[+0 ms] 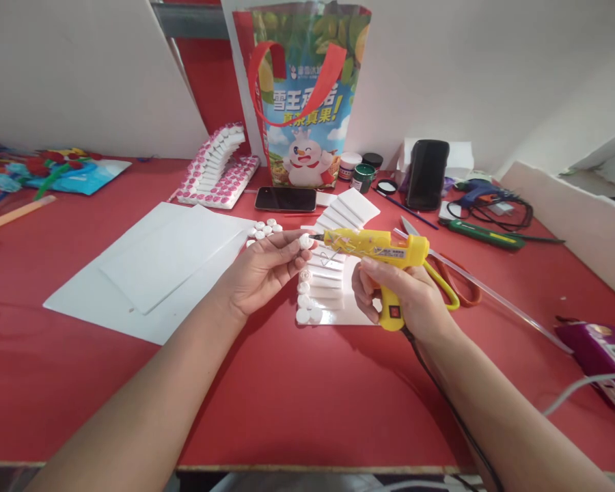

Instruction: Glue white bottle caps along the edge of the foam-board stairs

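Note:
Between the thumb and fingers of my left hand (pixel 269 263) is a small white disc with a flower-like swirl (pixel 306 241). My right hand (pixel 402 290) is wrapped round the handle of a yellow hot glue gun (pixel 374 247), whose nozzle points left and meets or nearly meets the disc. A clear glue stick (pixel 502 297) trails from the gun's back. Below both hands lies a white board (pixel 359 313) bearing a fan of white strips (pixel 325 281) and a row of white discs (pixel 303 301) along its left edge. More loose discs (pixel 266 229) sit behind my left hand.
White sheets (pixel 148 260) lie at left. Behind stand a pink-and-white stepped model (pixel 218 171), a carrier bag (pixel 307 96), a flat phone (pixel 285 199), paint jars (pixel 363 178) and an upright phone (pixel 427 174). At right are a green-handled tool (pixel 484 234), scissors (pixel 456 277) and a purple power strip (pixel 599 362).

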`<action>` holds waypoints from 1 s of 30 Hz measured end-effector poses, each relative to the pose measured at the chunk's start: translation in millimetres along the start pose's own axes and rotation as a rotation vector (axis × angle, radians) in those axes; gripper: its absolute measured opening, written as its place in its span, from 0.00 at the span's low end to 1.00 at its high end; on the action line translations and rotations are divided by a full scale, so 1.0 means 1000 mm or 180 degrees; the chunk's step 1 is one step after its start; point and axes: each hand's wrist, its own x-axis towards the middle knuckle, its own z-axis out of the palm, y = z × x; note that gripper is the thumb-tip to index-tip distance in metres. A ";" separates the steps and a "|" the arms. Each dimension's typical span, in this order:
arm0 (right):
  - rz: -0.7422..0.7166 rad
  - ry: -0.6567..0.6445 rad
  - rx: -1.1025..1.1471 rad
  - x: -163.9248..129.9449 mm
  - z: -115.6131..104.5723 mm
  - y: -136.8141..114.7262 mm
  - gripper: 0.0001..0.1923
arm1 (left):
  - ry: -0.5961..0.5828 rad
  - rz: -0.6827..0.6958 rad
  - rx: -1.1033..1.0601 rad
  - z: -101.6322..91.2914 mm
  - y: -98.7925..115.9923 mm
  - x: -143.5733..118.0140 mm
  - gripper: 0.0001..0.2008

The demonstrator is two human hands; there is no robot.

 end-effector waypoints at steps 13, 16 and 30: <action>0.0071 -0.0066 -0.0057 0.000 0.002 -0.001 0.22 | 0.0044 0.0032 -0.0004 -0.001 -0.001 0.001 0.09; 0.0112 -0.0079 -0.0039 0.000 0.001 -0.001 0.22 | 0.0118 0.0033 -0.0030 -0.001 -0.001 0.001 0.10; 0.0046 -0.0060 -0.0042 0.000 0.001 -0.002 0.23 | 0.0069 -0.0012 -0.0015 -0.002 0.000 0.000 0.09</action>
